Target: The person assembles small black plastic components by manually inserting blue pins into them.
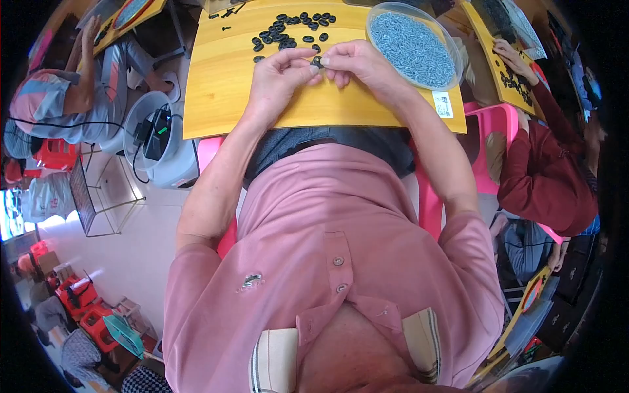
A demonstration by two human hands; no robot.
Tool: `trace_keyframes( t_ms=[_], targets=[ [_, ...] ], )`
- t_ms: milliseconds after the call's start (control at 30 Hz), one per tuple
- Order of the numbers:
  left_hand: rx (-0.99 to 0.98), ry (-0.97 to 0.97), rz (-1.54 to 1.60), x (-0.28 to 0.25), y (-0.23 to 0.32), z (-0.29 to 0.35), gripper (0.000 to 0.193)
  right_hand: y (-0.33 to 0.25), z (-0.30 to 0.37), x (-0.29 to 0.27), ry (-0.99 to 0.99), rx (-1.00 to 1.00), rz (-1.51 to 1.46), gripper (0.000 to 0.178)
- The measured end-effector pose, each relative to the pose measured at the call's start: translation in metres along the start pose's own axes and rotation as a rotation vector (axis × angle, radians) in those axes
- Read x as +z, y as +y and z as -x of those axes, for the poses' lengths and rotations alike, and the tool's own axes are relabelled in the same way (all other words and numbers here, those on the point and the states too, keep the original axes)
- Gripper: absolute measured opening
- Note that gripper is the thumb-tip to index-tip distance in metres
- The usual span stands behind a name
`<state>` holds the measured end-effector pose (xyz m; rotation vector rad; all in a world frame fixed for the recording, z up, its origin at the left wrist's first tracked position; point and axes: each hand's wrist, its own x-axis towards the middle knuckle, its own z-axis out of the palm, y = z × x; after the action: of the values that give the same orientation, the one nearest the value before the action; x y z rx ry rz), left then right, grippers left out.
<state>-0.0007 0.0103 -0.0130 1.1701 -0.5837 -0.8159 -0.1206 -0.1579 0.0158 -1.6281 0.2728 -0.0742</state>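
Note:
Both my hands meet above the yellow table (229, 98), their fingertips closed on one small black oval part with holes (317, 61). My left hand (280, 77) pinches it between thumb and forefinger from the left. From the right, my right hand (359, 64) grips the same part with thumb and fingers. Just beyond my hands lies a loose pile of similar black parts (278, 29). A round clear tub (457, 62) full of small silvery screws (411, 49) stands beside my right hand. Whether a screw is in my fingers is hidden.
A few dark screws (227, 28) lie at the table's far left. A white bucket (141, 118) with a black device and cables stands left of the table. People sit working at both sides, one in a dark red top (547, 177) near a pink chair (501, 121).

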Motion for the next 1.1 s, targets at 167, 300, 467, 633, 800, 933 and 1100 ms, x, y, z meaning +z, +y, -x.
trace_keyframes(
  t_ms=[167, 300, 467, 633, 800, 933, 1100],
  targets=[
    [0.234, -0.035, -0.503, 0.003, -0.002, 0.003, 0.029, 0.002, 0.003, -0.004, -0.017, 0.044, -0.001, 0.021],
    [0.311, -0.036, -0.710, 0.009, 0.001, 0.006, 0.029, 0.004, 0.002, -0.006, -0.019, 0.080, 0.037, 0.020],
    [0.402, -0.053, -0.794, 0.011, 0.002, 0.004, 0.030, 0.006, -0.001, -0.006, -0.002, 0.063, 0.078, 0.021],
    [0.462, -0.030, -0.938, 0.007, 0.004, 0.005, 0.027, 0.009, -0.004, -0.001, 0.035, 0.003, 0.120, 0.021],
    [0.513, -0.028, -0.951, 0.007, 0.003, 0.008, 0.026, 0.004, 0.002, 0.007, 0.047, -0.028, 0.079, 0.020],
    [0.491, -0.064, -0.959, 0.006, 0.001, 0.010, 0.026, 0.007, 0.006, 0.008, 0.025, 0.020, 0.038, 0.018],
    [0.521, -0.074, -0.907, 0.006, 0.003, 0.015, 0.021, 0.003, 0.006, 0.009, 0.019, 0.065, 0.026, 0.019]
  ],
)
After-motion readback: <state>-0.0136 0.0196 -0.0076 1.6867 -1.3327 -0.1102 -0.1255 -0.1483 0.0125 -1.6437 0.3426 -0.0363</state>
